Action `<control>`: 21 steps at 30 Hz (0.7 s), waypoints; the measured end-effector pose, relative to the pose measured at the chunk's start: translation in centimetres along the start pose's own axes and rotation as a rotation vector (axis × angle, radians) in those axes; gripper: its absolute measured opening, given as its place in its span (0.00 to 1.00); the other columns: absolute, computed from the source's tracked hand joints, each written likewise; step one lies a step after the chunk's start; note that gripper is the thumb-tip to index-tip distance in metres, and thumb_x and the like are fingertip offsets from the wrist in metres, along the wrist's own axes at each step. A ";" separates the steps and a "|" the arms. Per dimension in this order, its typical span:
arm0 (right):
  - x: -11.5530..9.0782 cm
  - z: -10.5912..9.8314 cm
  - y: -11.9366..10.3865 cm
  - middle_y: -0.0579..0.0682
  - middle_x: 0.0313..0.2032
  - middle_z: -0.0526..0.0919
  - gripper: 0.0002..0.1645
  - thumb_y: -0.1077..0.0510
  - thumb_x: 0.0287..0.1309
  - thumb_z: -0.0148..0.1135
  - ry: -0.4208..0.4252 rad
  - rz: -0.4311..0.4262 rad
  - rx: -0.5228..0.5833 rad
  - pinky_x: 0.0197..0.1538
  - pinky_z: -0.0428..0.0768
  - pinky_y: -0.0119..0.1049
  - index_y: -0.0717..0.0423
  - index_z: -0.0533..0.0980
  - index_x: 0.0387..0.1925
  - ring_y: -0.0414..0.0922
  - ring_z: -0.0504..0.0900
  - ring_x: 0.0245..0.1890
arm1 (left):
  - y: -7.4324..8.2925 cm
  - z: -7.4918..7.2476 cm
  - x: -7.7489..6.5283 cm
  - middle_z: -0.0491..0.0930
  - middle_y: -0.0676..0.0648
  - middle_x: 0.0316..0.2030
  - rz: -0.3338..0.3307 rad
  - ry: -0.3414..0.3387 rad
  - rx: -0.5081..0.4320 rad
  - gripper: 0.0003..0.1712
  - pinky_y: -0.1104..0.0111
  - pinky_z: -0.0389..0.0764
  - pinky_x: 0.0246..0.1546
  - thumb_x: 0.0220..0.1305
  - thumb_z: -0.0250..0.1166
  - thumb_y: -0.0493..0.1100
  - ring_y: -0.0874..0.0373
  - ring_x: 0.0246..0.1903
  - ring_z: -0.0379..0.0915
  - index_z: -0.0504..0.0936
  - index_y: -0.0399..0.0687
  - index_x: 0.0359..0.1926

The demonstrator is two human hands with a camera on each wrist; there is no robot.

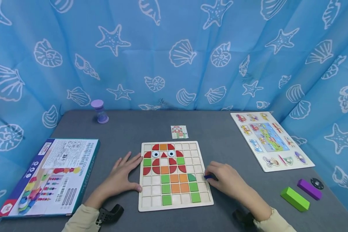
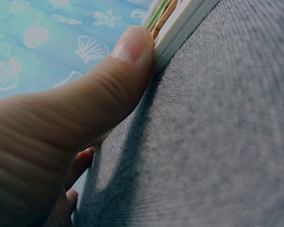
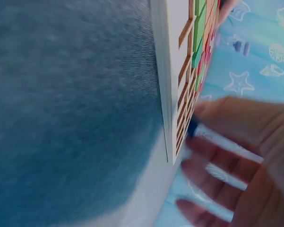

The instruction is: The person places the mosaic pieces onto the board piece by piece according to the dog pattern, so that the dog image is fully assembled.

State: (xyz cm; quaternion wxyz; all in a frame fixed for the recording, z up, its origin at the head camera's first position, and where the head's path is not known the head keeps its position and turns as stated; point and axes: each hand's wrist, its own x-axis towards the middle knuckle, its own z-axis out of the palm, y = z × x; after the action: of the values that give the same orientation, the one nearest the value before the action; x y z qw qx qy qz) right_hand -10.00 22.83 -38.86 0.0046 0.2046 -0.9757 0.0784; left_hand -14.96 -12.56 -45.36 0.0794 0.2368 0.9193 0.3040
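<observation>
A square wooden grid board [image 1: 203, 193] lies mid-table, partly filled with red, orange and green tiles and two round eye tiles. My left hand [image 1: 121, 175] rests at its left edge with fingers spread; in the left wrist view the thumb [image 2: 132, 52] touches the board's side. Between thumb and index finger, my right hand [image 1: 227, 178] pinches a small dark blue tile [image 1: 209, 176] at the board's right edge. The right wrist view shows this dark blue tile [image 3: 193, 126] beside the grid, mostly covered by the fingers. Beyond the board lies a small pattern card [image 1: 179, 132].
At the left lies a flat toy box [image 1: 88, 154]. A purple sand timer [image 1: 101, 112] stands at the back left. To the right are a picture puzzle board [image 1: 249, 141], a green block [image 1: 295, 199], a purple block [image 1: 309, 189] and a round black disc [image 1: 317, 183].
</observation>
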 end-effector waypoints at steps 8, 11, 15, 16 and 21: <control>1.4 0.2 0.3 0.36 0.28 0.74 0.09 0.61 0.43 0.67 -0.066 -0.212 0.023 0.28 0.70 0.28 0.43 0.77 0.26 0.31 0.68 0.23 | 0.2 0.4 0.1 0.51 0.53 0.67 0.001 -0.006 -0.006 0.65 0.45 0.35 0.60 0.24 0.64 0.74 0.44 0.67 0.34 0.54 0.55 0.67; 1.4 0.3 0.4 0.36 0.29 0.74 0.09 0.61 0.43 0.67 -0.080 -0.214 0.040 0.28 0.70 0.27 0.43 0.78 0.25 0.31 0.67 0.23 | 0.4 0.5 0.1 0.51 0.53 0.67 -0.002 -0.007 -0.008 0.65 0.45 0.35 0.60 0.24 0.65 0.74 0.45 0.67 0.33 0.54 0.55 0.67; 1.6 0.4 0.5 0.37 0.30 0.75 0.09 0.61 0.42 0.67 -0.076 -0.234 0.057 0.28 0.71 0.28 0.43 0.79 0.26 0.31 0.69 0.25 | 0.4 0.5 0.0 0.51 0.53 0.67 -0.010 -0.003 -0.005 0.65 0.45 0.35 0.60 0.24 0.65 0.74 0.45 0.67 0.33 0.54 0.56 0.67; 1.6 0.4 0.5 0.37 0.30 0.75 0.09 0.61 0.42 0.67 -0.076 -0.239 0.059 0.29 0.72 0.28 0.43 0.79 0.26 0.31 0.70 0.25 | 0.4 0.4 -0.1 0.51 0.53 0.67 -0.012 -0.003 -0.008 0.65 0.45 0.35 0.60 0.24 0.65 0.74 0.45 0.67 0.33 0.54 0.56 0.67; 1.9 0.3 0.6 0.38 0.33 0.74 0.09 0.60 0.44 0.67 -0.104 -0.224 0.137 0.31 0.73 0.28 0.44 0.79 0.30 0.33 0.72 0.28 | 0.3 0.4 -0.3 0.51 0.52 0.67 -0.024 0.003 -0.010 0.65 0.44 0.35 0.60 0.24 0.65 0.74 0.44 0.67 0.34 0.54 0.55 0.67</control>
State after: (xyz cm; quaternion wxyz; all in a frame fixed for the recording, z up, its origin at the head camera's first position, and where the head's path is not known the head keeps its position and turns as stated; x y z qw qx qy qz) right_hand -11.99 22.54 -39.18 -0.0513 0.3159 -0.9380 0.1329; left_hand -14.49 -12.24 -45.50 0.0827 0.2249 0.9207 0.3081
